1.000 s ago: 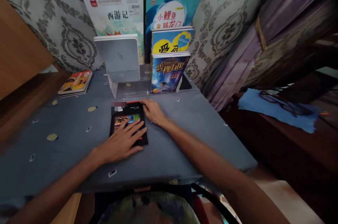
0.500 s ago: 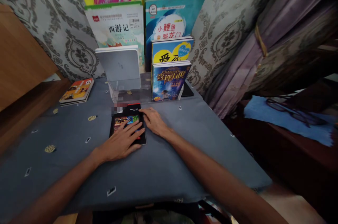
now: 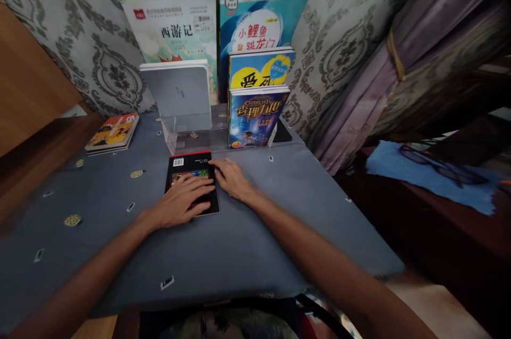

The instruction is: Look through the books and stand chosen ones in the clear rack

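Note:
A thin black book [image 3: 191, 159] lies flat on the cloth-covered table, with a red top edge, a barcode and a colourful picture panel. My left hand [image 3: 183, 200] rests palm down across its lower half, fingers stretched out, hiding much of the picture. Beside the book's right edge, my right hand [image 3: 231, 176] lies with loosely bent fingers, a fingertip touching the upper right corner. Its thumb is hard to make out.
Behind the book stands a clear display rack [image 3: 187, 139] with a grey-white book [image 3: 179, 97] and a blue book [image 3: 255, 118] among several others. Stacked orange books [image 3: 114, 131] lie at left. Glasses [image 3: 439, 166] rest on a blue cloth [image 3: 393, 174] at right.
My left hand's fingers have drawn closer together and slid slightly left on the book. The right hand stays at the book's edge. The whole view has shifted slightly.

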The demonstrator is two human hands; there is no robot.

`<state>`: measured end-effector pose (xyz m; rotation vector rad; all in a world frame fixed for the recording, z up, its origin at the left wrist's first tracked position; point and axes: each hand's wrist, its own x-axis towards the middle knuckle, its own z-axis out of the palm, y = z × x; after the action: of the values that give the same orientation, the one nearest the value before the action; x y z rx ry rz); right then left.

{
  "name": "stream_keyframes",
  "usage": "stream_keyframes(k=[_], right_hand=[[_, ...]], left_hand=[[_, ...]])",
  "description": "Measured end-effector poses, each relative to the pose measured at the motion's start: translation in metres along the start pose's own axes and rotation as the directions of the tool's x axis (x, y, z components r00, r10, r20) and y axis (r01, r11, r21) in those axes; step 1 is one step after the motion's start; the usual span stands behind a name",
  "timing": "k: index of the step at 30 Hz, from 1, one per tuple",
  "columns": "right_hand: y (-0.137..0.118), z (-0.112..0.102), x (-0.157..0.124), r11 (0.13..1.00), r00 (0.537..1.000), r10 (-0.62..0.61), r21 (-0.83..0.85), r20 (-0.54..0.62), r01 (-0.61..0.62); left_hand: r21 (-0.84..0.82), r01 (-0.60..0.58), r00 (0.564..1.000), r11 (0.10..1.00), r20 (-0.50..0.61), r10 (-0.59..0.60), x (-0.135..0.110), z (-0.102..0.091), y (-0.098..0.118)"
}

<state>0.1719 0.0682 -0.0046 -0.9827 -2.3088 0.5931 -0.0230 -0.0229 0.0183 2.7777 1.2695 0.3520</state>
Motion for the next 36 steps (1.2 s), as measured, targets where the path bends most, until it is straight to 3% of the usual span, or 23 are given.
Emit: stream_keyframes(k=[5, 11, 15, 21, 27, 36], right_hand=[[-0.001, -0.001, -0.003, 0.998, 0.999, 0.016, 0.067, -0.038, -0.014], [0.003, 0.002, -0.003, 0.995, 0.999, 0.009, 0.098, -0.045, -0.004], [0.003, 0.002, -0.002, 0.996, 0.999, 0.019, 0.092, -0.03, -0.016], [0.004, 0.002, -0.001, 0.998, 1.0, 0.008, 0.067, -0.016, -0.006], [0.006, 0.002, -0.001, 0.994, 1.0, 0.008, 0.109, -0.027, -0.005], [0.006, 0.0, 0.0, 0.978, 0.998, 0.039, 0.208, -0.054, -0.027]], left_hand=[[-0.015, 0.149, 0.984, 0.989, -0.099, -0.15, 0.027, 0.004, -0.026], [0.112, 0.214, 0.97, 0.97, -0.139, -0.198, 0.051, 0.012, -0.043], [0.15, 0.287, 0.952, 0.946, -0.156, -0.265, 0.039, 0.009, -0.05], [0.151, 0.468, 0.873, 0.871, -0.232, -0.429, 0.001, 0.0, -0.073], [0.184, 0.473, 0.866, 0.862, -0.276, -0.417, -0.004, -0.003, -0.076], [0.202, 0.372, 0.918, 0.906, -0.224, -0.327, 0.025, 0.001, -0.068]])
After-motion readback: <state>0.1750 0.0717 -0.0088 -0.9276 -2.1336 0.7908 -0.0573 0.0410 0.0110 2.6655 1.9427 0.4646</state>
